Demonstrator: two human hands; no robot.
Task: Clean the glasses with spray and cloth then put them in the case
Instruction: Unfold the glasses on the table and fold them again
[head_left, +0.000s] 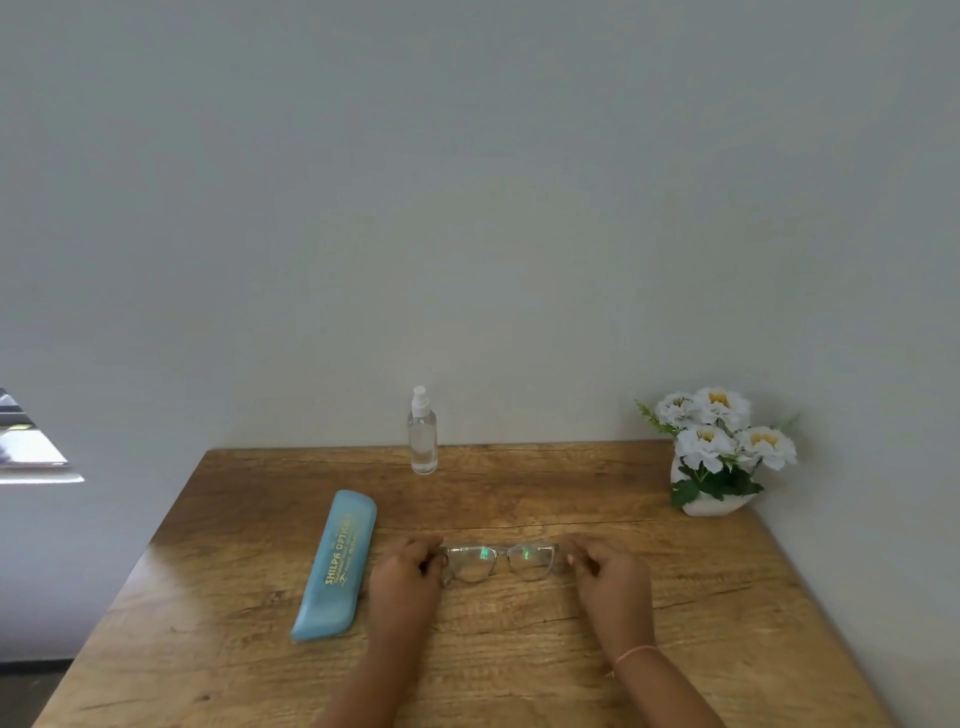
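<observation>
L hand (410, 566) & R hand (608, 571) pinch glasses (497, 562) at 9 & 3 o'clock ends; prob light, fragile, so hold frame, not lenses.

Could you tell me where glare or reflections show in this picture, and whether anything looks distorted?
Head view: green glints on both lenses of the glasses held by left hand and right hand; pale sheen on the table left of the blue case; wide lens splays the table's side edges.
</observation>
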